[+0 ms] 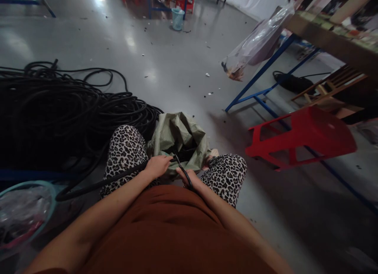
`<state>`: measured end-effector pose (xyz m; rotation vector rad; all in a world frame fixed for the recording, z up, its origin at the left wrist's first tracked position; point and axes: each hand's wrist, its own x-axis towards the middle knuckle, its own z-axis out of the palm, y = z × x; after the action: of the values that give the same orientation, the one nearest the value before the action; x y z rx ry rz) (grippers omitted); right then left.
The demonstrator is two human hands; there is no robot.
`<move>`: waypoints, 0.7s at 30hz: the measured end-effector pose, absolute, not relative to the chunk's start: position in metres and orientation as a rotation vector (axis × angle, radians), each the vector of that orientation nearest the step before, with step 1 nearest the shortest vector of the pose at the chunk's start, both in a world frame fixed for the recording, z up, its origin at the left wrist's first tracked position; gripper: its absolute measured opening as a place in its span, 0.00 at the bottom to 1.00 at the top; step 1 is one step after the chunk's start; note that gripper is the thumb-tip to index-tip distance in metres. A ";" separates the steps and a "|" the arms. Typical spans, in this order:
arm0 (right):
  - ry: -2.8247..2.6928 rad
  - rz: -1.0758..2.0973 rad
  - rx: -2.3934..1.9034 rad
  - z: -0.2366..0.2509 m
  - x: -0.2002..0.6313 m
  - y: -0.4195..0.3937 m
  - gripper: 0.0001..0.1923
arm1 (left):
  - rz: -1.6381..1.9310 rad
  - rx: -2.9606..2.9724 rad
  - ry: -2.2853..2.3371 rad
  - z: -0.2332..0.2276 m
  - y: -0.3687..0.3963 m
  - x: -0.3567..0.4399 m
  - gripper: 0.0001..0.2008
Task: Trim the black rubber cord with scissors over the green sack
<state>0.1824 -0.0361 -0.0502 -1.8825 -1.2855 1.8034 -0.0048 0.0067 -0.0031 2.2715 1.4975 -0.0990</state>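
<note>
Now black hose [97,183] runs from left hand [158,165] toward scissors [183,171] in right hand [189,178].

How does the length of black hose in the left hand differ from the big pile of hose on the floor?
The hose in the left hand is one single strand, running fairly straight across the lap; the pile is many strands, looped and tangled. The held hose ends over the green sack, near the scissors in the right hand; the pile lies untouched on the floor to the left. Both are black and look equally thick.
</note>
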 end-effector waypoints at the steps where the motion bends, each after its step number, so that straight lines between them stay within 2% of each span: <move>1: -1.289 1.806 -1.882 -0.051 0.183 -0.036 0.28 | -0.096 2.271 1.497 -0.004 0.007 -0.005 0.17; 13: -1.505 1.791 -1.914 -0.037 0.188 -0.034 0.29 | -0.062 2.236 1.532 -0.008 0.007 -0.008 0.18; 21: -0.945 1.942 -1.969 -0.028 0.184 -0.031 0.24 | -0.077 2.207 1.556 -0.006 0.008 -0.007 0.19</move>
<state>0.1836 -0.0313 -0.0284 -1.9693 -0.9450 1.9420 -0.0065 0.0083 -0.0057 2.2067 1.5559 -0.0773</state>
